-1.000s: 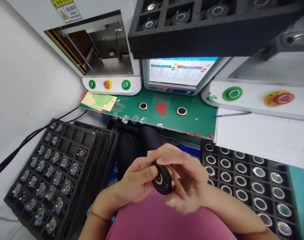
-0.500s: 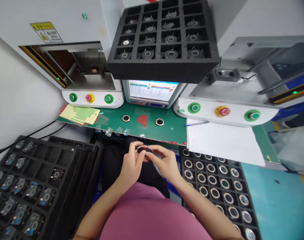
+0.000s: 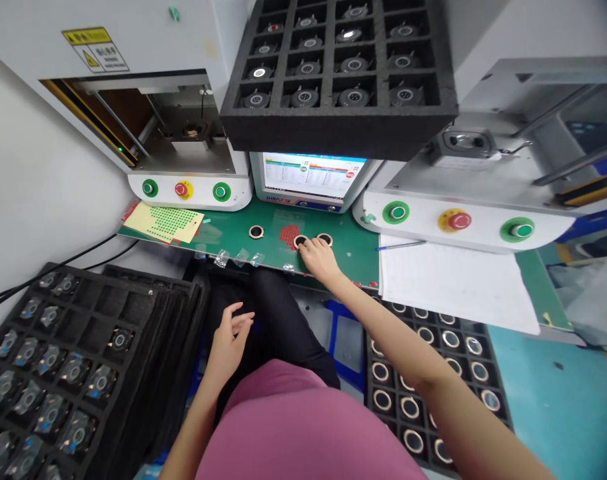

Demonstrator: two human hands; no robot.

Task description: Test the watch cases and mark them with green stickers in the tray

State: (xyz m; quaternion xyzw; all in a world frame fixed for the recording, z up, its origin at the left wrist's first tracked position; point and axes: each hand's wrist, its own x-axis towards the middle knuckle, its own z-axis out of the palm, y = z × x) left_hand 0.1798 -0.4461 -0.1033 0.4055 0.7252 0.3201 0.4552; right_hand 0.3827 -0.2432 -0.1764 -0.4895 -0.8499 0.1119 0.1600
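My right hand [image 3: 320,259] reaches over the green work surface [image 3: 228,233]. Its fingertips are on a round watch case [image 3: 300,241], black with a pale metal rim, which lies beside a patch of small red stickers [image 3: 289,235]. Just right of it is a second round case [image 3: 325,238], partly behind my fingers. A third case [image 3: 256,232] lies left of the stickers. My left hand [image 3: 230,339] hovers above my lap, fingers apart, with nothing in it.
A black foam tray [image 3: 333,130] of watch bodies sits above a screen [image 3: 306,177]. Machines with green and red buttons [image 3: 458,220] flank it. More foam trays stand at left [image 3: 96,300] and right [image 3: 398,420]. Papers [image 3: 458,287] with a pen and a yellow sticker sheet [image 3: 183,230] lie on the surface.
Both hands held a case together over my lap. My right hand has moved forward with it to the surface, while my left hand has let go and moved back to the left.
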